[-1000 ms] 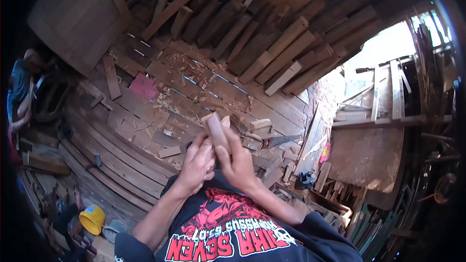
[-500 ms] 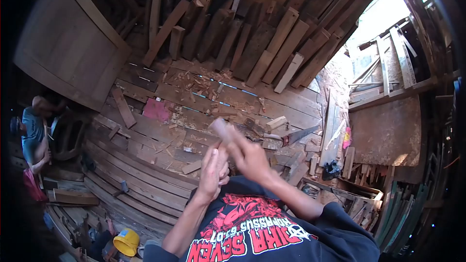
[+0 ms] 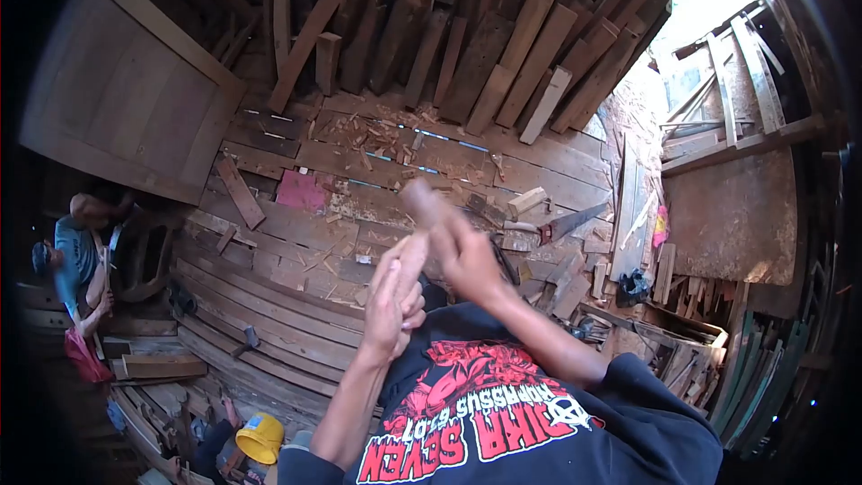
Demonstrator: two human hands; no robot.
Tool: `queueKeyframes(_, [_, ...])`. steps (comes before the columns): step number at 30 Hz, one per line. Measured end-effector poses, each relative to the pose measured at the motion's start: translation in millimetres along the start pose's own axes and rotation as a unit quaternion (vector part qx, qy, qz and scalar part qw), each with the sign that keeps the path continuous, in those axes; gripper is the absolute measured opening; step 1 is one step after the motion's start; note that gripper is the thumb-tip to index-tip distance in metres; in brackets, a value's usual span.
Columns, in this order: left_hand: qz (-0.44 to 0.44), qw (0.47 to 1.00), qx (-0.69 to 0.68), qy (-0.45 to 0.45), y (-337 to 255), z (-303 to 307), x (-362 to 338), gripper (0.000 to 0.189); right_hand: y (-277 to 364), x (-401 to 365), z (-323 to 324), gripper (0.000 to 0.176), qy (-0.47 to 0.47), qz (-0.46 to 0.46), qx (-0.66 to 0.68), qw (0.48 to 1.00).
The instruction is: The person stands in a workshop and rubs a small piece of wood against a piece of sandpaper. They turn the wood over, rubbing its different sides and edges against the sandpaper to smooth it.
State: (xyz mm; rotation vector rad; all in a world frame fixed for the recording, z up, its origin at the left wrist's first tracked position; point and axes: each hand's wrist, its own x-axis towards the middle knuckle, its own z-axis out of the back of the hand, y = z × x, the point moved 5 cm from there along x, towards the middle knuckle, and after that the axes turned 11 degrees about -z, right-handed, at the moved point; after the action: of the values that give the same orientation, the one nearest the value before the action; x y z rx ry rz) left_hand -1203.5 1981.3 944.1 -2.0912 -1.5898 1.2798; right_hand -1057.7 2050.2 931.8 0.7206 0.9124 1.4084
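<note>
In front of my chest, my left hand point(image 3: 386, 316) is closed around a short, pale wooden piece point(image 3: 413, 254), which sticks up past the thumb. My right hand point(image 3: 471, 262) is just to the right and slightly higher, its fingers curled and partly smeared by motion. From its top a blurred brownish, round-ended object point(image 3: 419, 199) juts toward the upper left; I cannot tell what it is. A small gap shows between the right fingers and the tip of the pale piece. Below both hands is my dark printed shirt point(image 3: 512, 404).
Wood shavings point(image 3: 373, 136) litter the plank floor. A handsaw point(image 3: 575, 223) lies right of my hands near a wood block point(image 3: 527, 201). Upright timber point(image 3: 485, 63) lines the back. Stacked boards point(image 3: 269, 341) and a person in blue point(image 3: 76, 251) are leftward, a yellow rounded object point(image 3: 260, 437) below.
My right hand has moved up with its object, away from the left hand. More of the pale wooden piece now shows above my left fist. The whole view has shifted slightly.
</note>
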Motion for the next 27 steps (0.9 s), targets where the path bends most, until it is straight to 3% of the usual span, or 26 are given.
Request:
queueKeyframes(2, [-0.004, 0.999, 0.008, 0.037, -6.1, -12.6, -8.8, 0.037, 15.5, 3.5, 12.3, 0.052, -0.038, 0.001, 0.097, 0.995])
queueKeyframes(5, [0.006, 1.000, 0.007, -0.016, -8.7, -7.5, -9.7, 0.040, 27.4, -33.6, 4.3, 0.053, 0.040, 0.104, 0.033, 0.993])
queueKeyframes(8, [0.014, 1.000, 0.006, 0.024, -4.8, -7.1, -4.3, 0.041, 11.2, -0.8, 14.0, 0.052, -0.007, -0.006, 0.027, 1.000])
queueKeyframes(9, [0.015, 1.000, 0.006, 0.026, -4.6, -8.3, -4.3, 0.041, 14.3, -3.1, 14.0, 0.052, -0.023, 0.003, 0.041, 0.999])
queueKeyframes(11, [0.026, 1.000, 0.004, -0.015, -3.5, -6.6, 4.6, 0.041, 27.3, -31.9, 7.4, 0.050, -0.028, 0.103, 0.032, 0.994])
queueKeyframes(12, [0.031, 0.999, 0.011, 0.017, 2.4, -4.6, 7.4, 0.040, 36.1, -44.9, 10.5, 0.049, -0.019, 0.144, 0.037, 0.989])
queueKeyframes(13, [0.017, 0.999, 0.029, 0.021, -1.9, -16.6, 6.7, 0.040, 23.0, -38.6, 14.1, 0.053, 0.031, 0.088, -0.026, 0.995])
queueKeyframes(14, [0.001, 0.999, 0.047, 0.023, -6.6, -28.0, 4.6, 0.039, 9.8, -18.2, 17.4, 0.053, -0.005, -0.017, 0.004, 1.000])
queueKeyframes(16, [0.011, 0.999, 0.015, 0.029, -0.1, -19.1, 5.5, 0.039, 16.3, -5.9, 29.7, 0.053, -0.043, -0.077, 0.037, 0.995])
queueKeyframes(18, [0.009, 0.998, 0.010, 0.053, 0.7, -19.7, 19.2, 0.039, 31.5, -30.6, 15.8, 0.054, -0.104, 0.202, -0.012, 0.974])
queueKeyframes(19, [0.009, 0.998, 0.019, 0.059, -0.8, -23.7, 19.2, 0.039, 33.7, -40.2, 16.7, 0.056, -0.056, 0.149, 0.025, 0.987])
queueKeyframes(22, [0.004, 0.997, 0.061, 0.042, 0.7, -33.5, 4.9, 0.038, -7.9, 1.8, 26.1, 0.055, -0.102, -0.046, 0.053, 0.992])
queueKeyframes(23, [-0.003, 0.996, 0.064, 0.058, -0.6, -37.9, 2.4, 0.038, 8.1, -3.4, 34.7, 0.056, -0.060, -0.078, 0.079, 0.992])
queueKeyframes(26, [0.007, 0.998, 0.057, 0.026, 11.1, -13.9, 3.9, 0.039, 17.8, -33.8, 17.9, 0.056, -0.061, 0.172, 0.050, 0.982])
queueKeyframes(27, [0.009, 0.996, 0.091, 0.013, 14.7, -17.4, 5.0, 0.040, 3.7, -30.7, 19.0, 0.055, 0.004, 0.089, -0.020, 0.996])
